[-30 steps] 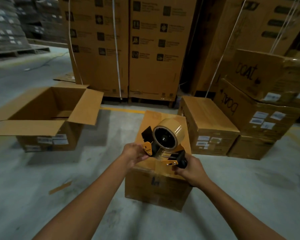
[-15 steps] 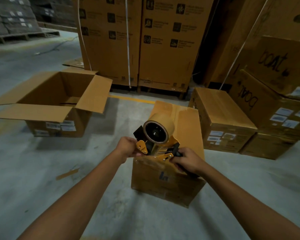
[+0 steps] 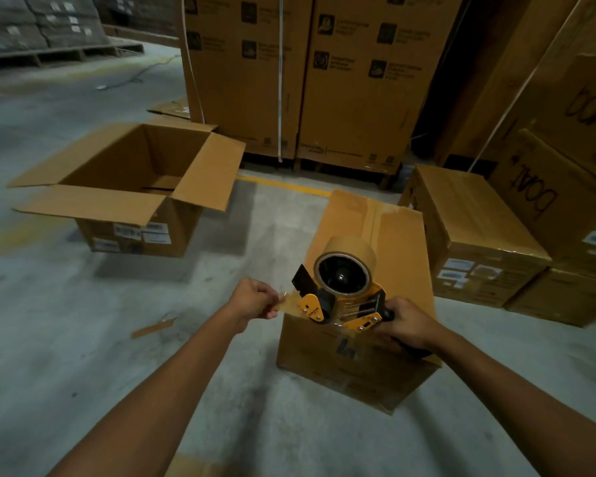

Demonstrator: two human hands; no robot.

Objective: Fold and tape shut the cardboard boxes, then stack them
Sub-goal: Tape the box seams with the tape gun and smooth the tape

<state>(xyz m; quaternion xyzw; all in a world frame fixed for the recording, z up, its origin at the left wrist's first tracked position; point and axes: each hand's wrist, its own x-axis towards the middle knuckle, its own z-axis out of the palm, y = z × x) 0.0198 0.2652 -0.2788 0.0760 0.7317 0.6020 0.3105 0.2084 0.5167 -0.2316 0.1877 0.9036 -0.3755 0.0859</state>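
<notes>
Gripping the handle of the tape dispenser, right hand has fingers curled fully round it. Dispenser is held over near edge of closed box, which stands on the floor. Left hand pinches the free tape end, drawn leftward off the dispenser. Open box well apart to left, flaps out; sealed box just right.

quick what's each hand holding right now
Left hand: closed, pinching the tape end drawn from the tape dispenser.
Right hand: closed, gripping the tape dispenser by its handle.
</notes>
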